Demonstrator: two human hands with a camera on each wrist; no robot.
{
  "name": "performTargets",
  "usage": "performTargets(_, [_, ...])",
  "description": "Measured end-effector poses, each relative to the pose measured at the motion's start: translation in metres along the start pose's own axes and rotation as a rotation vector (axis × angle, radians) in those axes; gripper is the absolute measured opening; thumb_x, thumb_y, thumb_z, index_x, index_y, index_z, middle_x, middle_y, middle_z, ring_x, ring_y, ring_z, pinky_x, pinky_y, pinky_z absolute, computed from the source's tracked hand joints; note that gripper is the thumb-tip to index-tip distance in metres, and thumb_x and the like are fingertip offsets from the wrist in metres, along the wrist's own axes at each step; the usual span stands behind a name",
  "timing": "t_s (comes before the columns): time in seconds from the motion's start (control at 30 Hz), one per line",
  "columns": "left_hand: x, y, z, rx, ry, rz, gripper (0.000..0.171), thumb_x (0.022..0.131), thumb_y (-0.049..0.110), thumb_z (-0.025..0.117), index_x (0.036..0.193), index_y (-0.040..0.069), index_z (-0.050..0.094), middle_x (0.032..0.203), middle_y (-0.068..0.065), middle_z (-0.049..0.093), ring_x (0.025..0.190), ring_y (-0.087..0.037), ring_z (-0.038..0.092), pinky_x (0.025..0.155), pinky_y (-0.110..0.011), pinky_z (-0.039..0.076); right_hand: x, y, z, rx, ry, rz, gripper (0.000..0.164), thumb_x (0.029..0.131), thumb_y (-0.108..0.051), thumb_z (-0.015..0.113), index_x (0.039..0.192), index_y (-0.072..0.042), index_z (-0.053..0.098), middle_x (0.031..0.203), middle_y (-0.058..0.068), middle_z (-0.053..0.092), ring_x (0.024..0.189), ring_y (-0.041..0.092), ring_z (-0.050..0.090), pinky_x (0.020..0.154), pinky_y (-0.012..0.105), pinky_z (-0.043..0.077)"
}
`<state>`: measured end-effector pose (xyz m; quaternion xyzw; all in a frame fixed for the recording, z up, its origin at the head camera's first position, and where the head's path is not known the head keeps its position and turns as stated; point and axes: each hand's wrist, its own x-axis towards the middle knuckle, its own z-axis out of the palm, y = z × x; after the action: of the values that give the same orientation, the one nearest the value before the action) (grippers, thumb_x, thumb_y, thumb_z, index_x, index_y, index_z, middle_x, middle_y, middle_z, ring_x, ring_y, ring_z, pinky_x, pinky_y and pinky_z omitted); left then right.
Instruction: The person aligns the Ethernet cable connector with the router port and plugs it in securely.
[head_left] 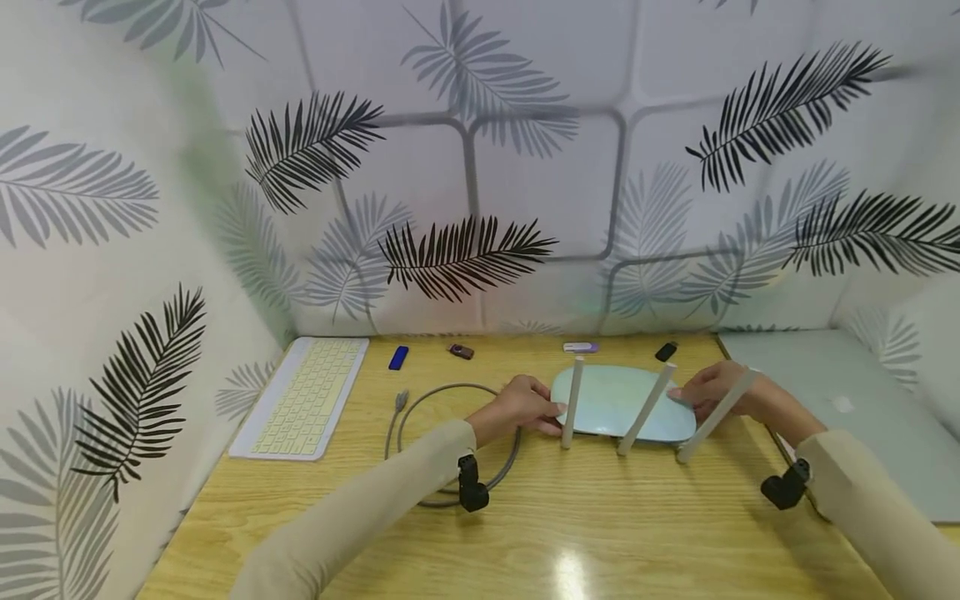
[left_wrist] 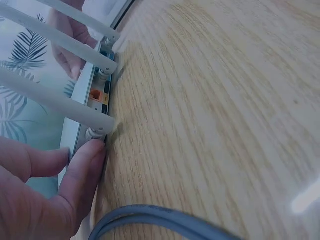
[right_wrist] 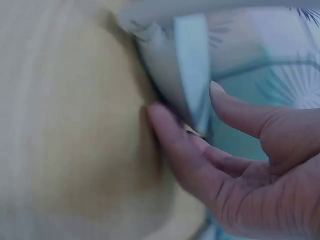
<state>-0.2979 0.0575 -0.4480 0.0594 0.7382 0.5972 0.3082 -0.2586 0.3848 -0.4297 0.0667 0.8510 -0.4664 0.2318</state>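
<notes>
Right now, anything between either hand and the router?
Nothing visible: the left hand grips one end of the router, the right hand the other. The gray cable lies near the left hand, not between it and the router.

The router (head_left: 626, 402) is glossy and mirror-like on top; its antennas (left_wrist: 55, 101) are smooth, matt plastic. Beneath the router, the surface (head_left: 622, 525) shows wood grain under a polished sheen. Left of the router, the cable (left_wrist: 155, 214) has a smooth, plastic-looking sheath, and the keyboard (head_left: 303, 400) is matt plastic. Right of the router, the laptop (head_left: 870, 417) appears smooth and metallic. Flanking the router, the sleeves (head_left: 382, 475) are matt cloth.
</notes>
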Motion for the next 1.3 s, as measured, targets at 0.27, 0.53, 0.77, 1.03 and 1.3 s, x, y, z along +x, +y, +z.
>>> performTargets(0.27, [0.0,0.0,0.003,0.001,0.013,0.008,0.03,0.09,-0.002,0.066,0.116,-0.009,0.055,0.102,-0.025,0.065,0.092,-0.039,0.072,0.078,-0.038,0.064,-0.002,-0.002,0.002,-0.092,-0.022,-0.024,0.041,0.095,-0.036,0.065,0.104,0.005,0.064,0.078,0.002,0.064,0.069,0.013,0.06,0.061,0.026,0.057])
performTargets(0.53, [-0.001,-0.002,0.001,0.014,-0.045,0.03,0.038,0.091,-0.005,0.063,0.126,-0.01,0.049,0.106,-0.026,0.063,0.094,-0.039,0.07,0.079,-0.04,0.064,0.002,-0.016,0.005,-0.194,-0.023,-0.114,0.026,0.098,-0.018,0.061,0.093,0.007,0.058,0.068,0.003,0.063,0.06,0.012,0.061,0.055,0.024,0.056])
performTargets(0.77, [0.003,0.003,0.002,0.05,-0.08,0.033,0.034,0.091,-0.004,0.065,0.121,-0.012,0.053,0.103,-0.026,0.066,0.092,-0.038,0.072,0.079,-0.039,0.064,-0.007,-0.024,0.003,-0.182,-0.082,-0.089,0.023,0.1,-0.015,0.055,0.092,0.006,0.057,0.069,0.003,0.062,0.062,0.013,0.063,0.058,0.024,0.056])
performTargets(1.03, [-0.005,0.011,-0.012,0.133,-0.067,0.076,0.042,0.092,0.0,0.063,0.13,-0.007,0.046,0.095,-0.019,0.065,0.08,-0.031,0.071,0.075,-0.041,0.065,-0.011,-0.033,0.001,-0.224,-0.067,-0.081,0.029,0.101,-0.017,0.055,0.1,0.012,0.058,0.074,0.007,0.067,0.064,0.013,0.064,0.059,0.026,0.057])
performTargets(1.3, [-0.035,0.019,-0.07,0.232,0.149,0.251,0.026,0.1,0.012,0.055,0.122,-0.002,0.056,0.115,-0.022,0.06,0.1,-0.041,0.066,0.081,-0.048,0.063,-0.008,-0.028,0.003,-0.233,-0.057,-0.086,0.027,0.101,-0.017,0.054,0.097,0.009,0.06,0.07,0.004,0.066,0.061,0.012,0.061,0.056,0.025,0.055])
